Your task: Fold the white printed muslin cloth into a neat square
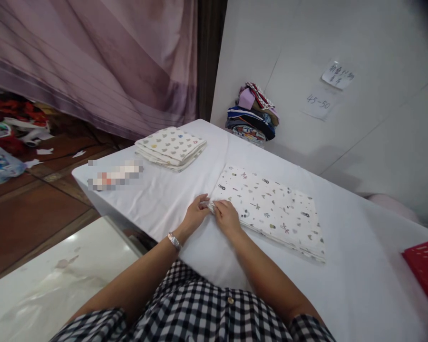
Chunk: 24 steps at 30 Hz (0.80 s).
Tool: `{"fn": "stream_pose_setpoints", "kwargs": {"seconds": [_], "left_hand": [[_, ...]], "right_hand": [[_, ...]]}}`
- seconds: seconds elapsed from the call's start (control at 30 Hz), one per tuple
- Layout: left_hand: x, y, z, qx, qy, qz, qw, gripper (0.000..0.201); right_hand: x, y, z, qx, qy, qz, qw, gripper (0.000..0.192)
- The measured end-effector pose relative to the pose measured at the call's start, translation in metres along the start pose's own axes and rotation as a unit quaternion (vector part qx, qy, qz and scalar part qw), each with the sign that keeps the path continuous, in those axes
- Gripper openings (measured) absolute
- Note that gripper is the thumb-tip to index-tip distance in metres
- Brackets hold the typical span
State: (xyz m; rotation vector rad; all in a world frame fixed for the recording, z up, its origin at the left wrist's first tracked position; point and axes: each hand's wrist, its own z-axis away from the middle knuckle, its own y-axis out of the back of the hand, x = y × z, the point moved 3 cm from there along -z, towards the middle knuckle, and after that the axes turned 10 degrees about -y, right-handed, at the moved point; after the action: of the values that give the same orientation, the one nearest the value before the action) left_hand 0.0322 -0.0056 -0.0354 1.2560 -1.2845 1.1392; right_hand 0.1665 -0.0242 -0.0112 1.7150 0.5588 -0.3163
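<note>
A folded white cloth (271, 209) printed with small trees, leaves and figures lies flat on the table in front of me. At its near left corner, my right hand (227, 217) pinches the edge, fingers curled over it. My left hand (195, 212) meets it there from the left, thumb and fingers bent around a small bunched bit of the same corner. Both hands are almost touching, and they partly hide the corner. Farther back on the left, a second folded cloth (171, 146) with grey leaf-like prints lies in a neat stack of layers.
A white covered table (157, 194) carries the cloths. A blurred-out item (116, 175) lies near its left edge. Folded clothes (251, 114) are piled by the wall. A red perforated basket (426, 270) stands at the right. A glossy white surface (57, 275) sits lower left.
</note>
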Motion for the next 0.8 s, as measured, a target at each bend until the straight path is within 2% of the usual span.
{"fn": "stream_pose_setpoints", "kwargs": {"seconds": [0.23, 0.47, 0.6, 0.7, 0.8], "left_hand": [[-0.005, -0.001, 0.001, 0.001, -0.028, -0.007, 1.000, 0.039], [-0.007, -0.002, 0.003, 0.011, -0.043, -0.037, 0.998, 0.042], [-0.009, -0.001, 0.003, 0.026, -0.061, -0.059, 0.996, 0.035], [-0.010, -0.001, 0.002, 0.036, -0.081, -0.064, 0.994, 0.031], [-0.012, -0.001, 0.001, 0.037, -0.086, -0.065, 0.993, 0.035]], "right_hand": [[0.001, 0.001, 0.001, 0.014, -0.022, -0.051, 0.998, 0.028], [0.002, 0.003, 0.001, 0.015, -0.043, -0.096, 0.994, 0.026], [0.007, 0.003, -0.002, 0.026, -0.060, -0.125, 0.990, 0.027], [0.006, 0.003, -0.002, 0.033, -0.059, -0.093, 0.993, 0.028], [-0.002, 0.002, 0.001, 0.014, -0.025, -0.003, 1.000, 0.027]]}}
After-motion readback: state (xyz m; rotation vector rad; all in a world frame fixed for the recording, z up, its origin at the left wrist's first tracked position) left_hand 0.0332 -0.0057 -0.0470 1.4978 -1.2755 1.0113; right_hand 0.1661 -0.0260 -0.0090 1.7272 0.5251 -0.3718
